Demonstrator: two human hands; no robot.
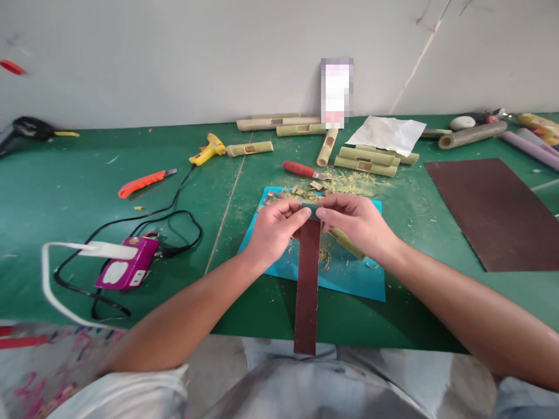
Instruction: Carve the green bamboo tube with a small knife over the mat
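A long brown sandpaper strip (308, 279) hangs from both hands over the near table edge. Its top end is folded over and shows a dark blue-green back. My left hand (279, 230) pinches the fold from the left, thumb on top. From the right, my right hand (353, 221) grips the same fold between thumb and fingers. Below the hands lies a blue sheet (349, 285) strewn with shavings and chips. A bamboo piece (347, 243) rests on it, partly hidden by my right hand.
A red-handled knife (301, 169) lies beyond the hands. Several bamboo tubes (367, 166) are near the wall. Leftward are an orange cutter (142, 184), a yellow glue gun (208, 149) and a purple power strip (127, 263) with cords. A large brown sandpaper sheet (498, 215) is at right.
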